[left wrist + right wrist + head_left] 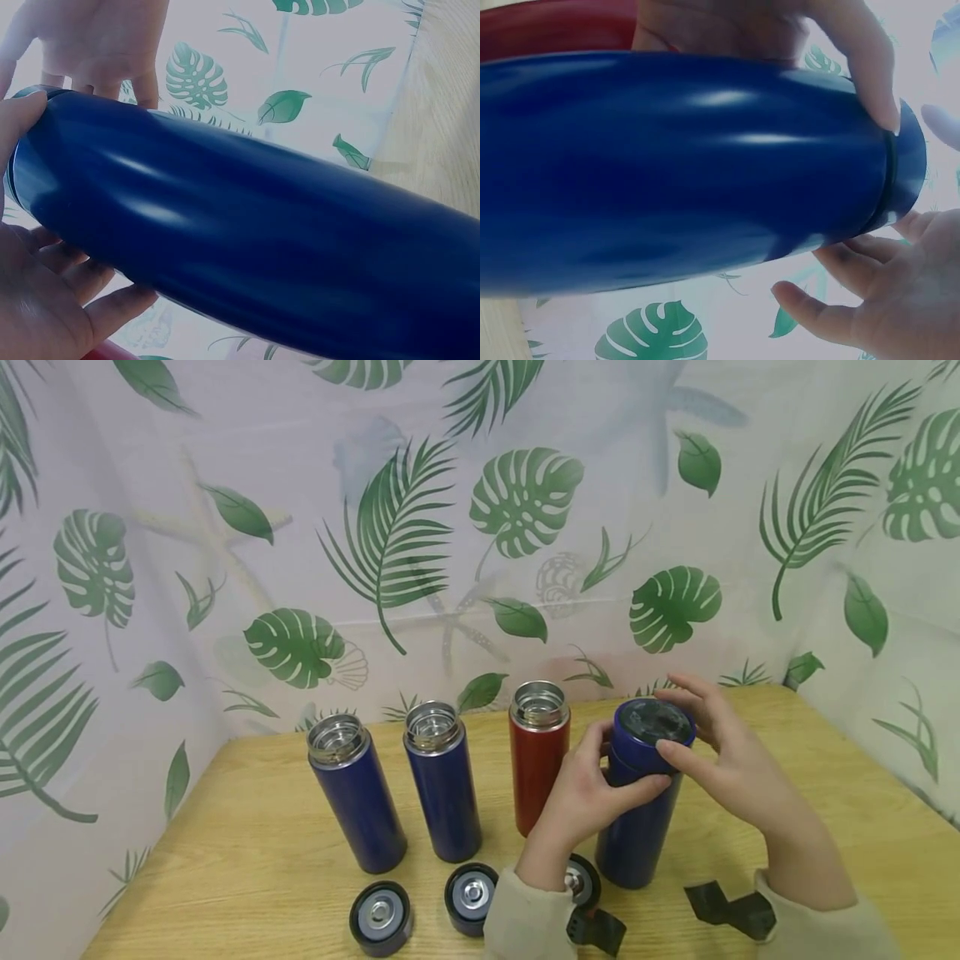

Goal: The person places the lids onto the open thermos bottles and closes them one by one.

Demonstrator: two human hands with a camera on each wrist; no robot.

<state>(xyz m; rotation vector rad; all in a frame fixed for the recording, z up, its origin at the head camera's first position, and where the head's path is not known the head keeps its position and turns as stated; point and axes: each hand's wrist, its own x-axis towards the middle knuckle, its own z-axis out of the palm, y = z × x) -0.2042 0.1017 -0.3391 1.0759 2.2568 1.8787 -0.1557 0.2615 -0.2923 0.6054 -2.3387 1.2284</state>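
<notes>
A tall blue thermos bottle point(637, 835) stands upright on the table at the right, its blue lid point(633, 747) with a dark glossy top in place. My left hand point(585, 789) grips the bottle's upper part, thumb across the near side just below the lid. My right hand point(738, 768) holds the lid, thumb at its near rim and fingers round the far side. The left wrist view shows the blue body point(247, 217) slanting between both hands. In the right wrist view, my left thumb lies by the seam under the lid point(911, 165).
Left of the hands stand a red bottle point(536, 768) and two blue bottles point(367, 814) point(446, 797), all without lids. Three lids point(381, 918) point(471, 897) point(585, 881) lie upside down near the front. A leaf-patterned cloth point(420, 568) hangs behind the wooden table point(247, 843).
</notes>
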